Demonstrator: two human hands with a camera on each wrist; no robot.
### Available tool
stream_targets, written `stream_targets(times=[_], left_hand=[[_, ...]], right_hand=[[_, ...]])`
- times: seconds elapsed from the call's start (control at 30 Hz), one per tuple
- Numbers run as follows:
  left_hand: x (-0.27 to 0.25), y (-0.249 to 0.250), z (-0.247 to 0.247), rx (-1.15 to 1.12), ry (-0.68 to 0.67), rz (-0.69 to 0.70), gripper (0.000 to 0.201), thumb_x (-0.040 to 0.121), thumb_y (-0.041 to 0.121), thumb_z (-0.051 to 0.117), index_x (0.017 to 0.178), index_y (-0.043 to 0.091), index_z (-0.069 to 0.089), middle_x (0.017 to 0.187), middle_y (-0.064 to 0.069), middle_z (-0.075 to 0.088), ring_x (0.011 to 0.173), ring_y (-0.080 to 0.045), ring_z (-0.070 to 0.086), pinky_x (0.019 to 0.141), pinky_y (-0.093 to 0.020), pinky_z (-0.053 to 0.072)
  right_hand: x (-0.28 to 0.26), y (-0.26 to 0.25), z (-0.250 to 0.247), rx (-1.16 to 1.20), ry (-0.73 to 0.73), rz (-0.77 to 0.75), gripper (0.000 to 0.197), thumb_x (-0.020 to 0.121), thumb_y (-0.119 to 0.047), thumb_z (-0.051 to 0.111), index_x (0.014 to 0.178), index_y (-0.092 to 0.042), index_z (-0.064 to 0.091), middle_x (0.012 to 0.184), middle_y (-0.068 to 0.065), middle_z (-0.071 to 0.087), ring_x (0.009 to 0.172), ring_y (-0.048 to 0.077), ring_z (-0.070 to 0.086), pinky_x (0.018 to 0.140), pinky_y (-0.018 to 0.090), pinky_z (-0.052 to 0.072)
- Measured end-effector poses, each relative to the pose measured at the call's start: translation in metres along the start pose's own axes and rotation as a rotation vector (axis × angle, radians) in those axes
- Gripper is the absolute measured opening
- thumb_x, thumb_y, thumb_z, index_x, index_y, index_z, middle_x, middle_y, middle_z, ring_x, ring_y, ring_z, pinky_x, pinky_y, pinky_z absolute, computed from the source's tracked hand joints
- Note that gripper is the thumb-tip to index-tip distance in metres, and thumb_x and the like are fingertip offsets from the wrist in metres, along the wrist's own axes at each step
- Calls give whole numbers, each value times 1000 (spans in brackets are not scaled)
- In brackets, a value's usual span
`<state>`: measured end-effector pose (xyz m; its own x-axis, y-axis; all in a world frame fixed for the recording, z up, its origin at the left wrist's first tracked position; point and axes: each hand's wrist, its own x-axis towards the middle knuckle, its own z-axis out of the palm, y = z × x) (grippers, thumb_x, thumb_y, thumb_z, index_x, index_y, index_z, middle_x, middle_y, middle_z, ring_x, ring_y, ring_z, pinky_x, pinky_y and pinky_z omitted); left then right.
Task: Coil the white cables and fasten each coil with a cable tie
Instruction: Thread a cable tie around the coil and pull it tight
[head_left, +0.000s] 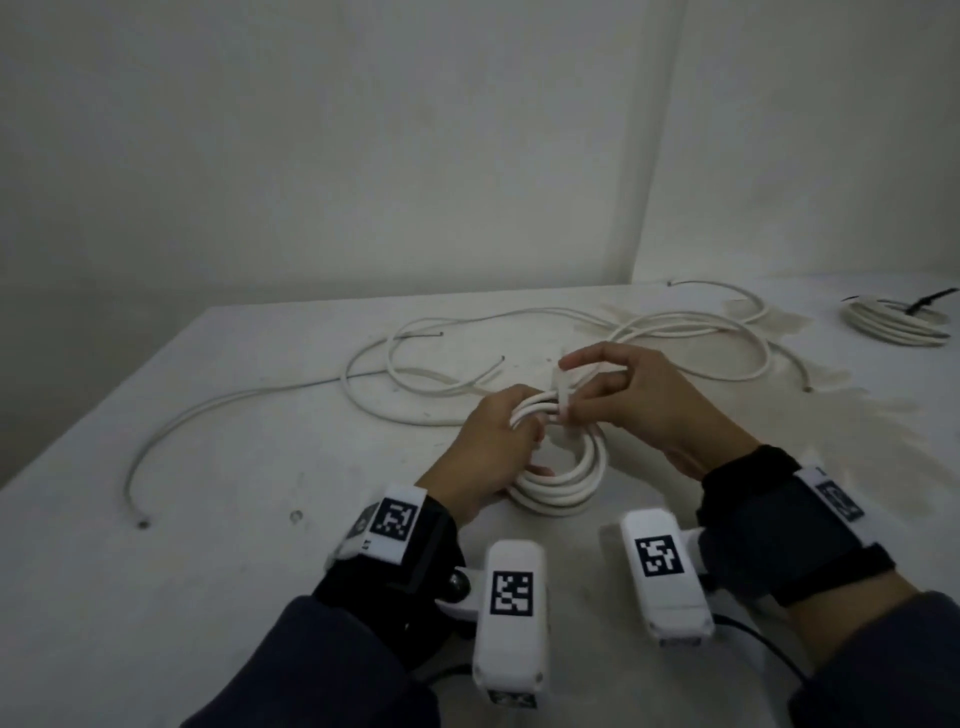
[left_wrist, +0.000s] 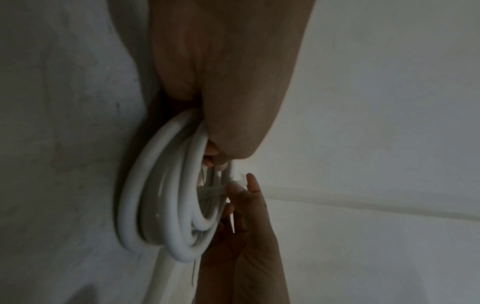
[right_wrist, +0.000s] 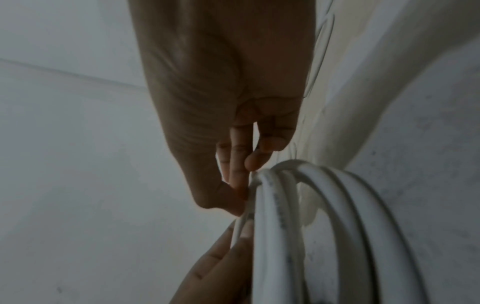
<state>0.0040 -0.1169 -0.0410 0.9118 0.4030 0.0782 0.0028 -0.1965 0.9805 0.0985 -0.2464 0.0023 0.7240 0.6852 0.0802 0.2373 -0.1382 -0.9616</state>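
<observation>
A coil of white cable (head_left: 563, 480) stands on edge on the white table (head_left: 218, 545), just in front of me. My left hand (head_left: 496, 439) grips the top of the coil (left_wrist: 166, 205) with its fingers curled round the strands. A pale cable tie (head_left: 562, 387) wraps the strands at the top. My right hand (head_left: 623, 387) pinches this tie (left_wrist: 215, 190) between thumb and fingers. In the right wrist view the fingertips (right_wrist: 253, 162) sit against the tie beside the coil (right_wrist: 298, 236).
Several loose white cables (head_left: 519, 332) sprawl across the table behind the hands, one (head_left: 171, 431) trailing to the left. A tied coil (head_left: 896, 319) with a dark tie lies at the far right. Walls close the back and right.
</observation>
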Motion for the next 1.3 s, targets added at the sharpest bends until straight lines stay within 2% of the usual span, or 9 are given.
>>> stream_targets(times=[0.07,0.23,0.5,0.67,0.87,0.93,1.0,1.13,1.3], left_hand=[[-2,3,3,-4,-34,8,19,98,3,41,98,9,59,70,-4,50,46,-3,47,49,-19,47],[-8,12,6,-48,-85,3,21,98,0,41,96,11,58,64,-2,48,42,-1,45,47,-17,45],[-13,17,8,-77,-126,-47,22,96,1,45,102,11,63,58,1,45,41,-2,41,45,-17,43],[-13,19,10,-173,-158,-106,26,95,2,46,114,6,63,78,-11,46,40,-4,34,45,-17,42],[-13,25,11,-275,-134,-182,18,95,17,48,93,10,64,69,-5,41,41,-8,32,43,-20,41],[-13,25,12,-256,-103,-173,30,99,35,45,87,14,64,65,-1,42,43,-8,32,44,-21,42],[-14,24,14,-224,-61,-143,33,101,36,42,84,17,64,67,-2,43,41,-6,31,43,-20,44],[-14,23,15,-201,-44,-96,28,101,27,44,93,11,65,65,-2,42,37,-5,31,40,-21,43],[-12,21,15,-143,-44,-75,35,101,28,44,107,0,64,63,1,44,36,-4,32,42,-22,43]], right_hand=[[0,2,-2,-11,17,-43,42,65,11,76,100,-11,66,64,6,70,64,17,66,69,25,51],[-4,2,-2,-108,15,-108,49,62,9,80,101,-15,64,62,3,68,61,14,63,66,24,51],[-7,1,-3,-294,-6,-248,49,60,2,82,98,-23,65,65,-1,72,68,3,64,64,3,40],[-8,1,-3,-214,-72,-292,47,64,11,74,101,-16,62,69,8,69,67,9,64,74,23,55],[-6,3,-4,-260,-89,-299,51,62,8,79,97,-24,60,67,1,68,63,5,60,63,13,44],[-7,2,-4,-226,-85,-295,54,62,12,77,101,-21,58,65,1,67,61,6,61,60,14,45],[-8,1,-5,-159,-86,-282,60,63,16,76,107,-19,53,68,8,66,58,9,62,58,20,49],[-11,-3,-4,-164,-63,-289,75,62,16,76,114,-29,46,92,4,49,60,8,58,58,28,54],[-11,-3,-3,-157,-102,-295,86,62,18,74,124,-32,42,97,-1,49,61,-1,56,60,20,51]])
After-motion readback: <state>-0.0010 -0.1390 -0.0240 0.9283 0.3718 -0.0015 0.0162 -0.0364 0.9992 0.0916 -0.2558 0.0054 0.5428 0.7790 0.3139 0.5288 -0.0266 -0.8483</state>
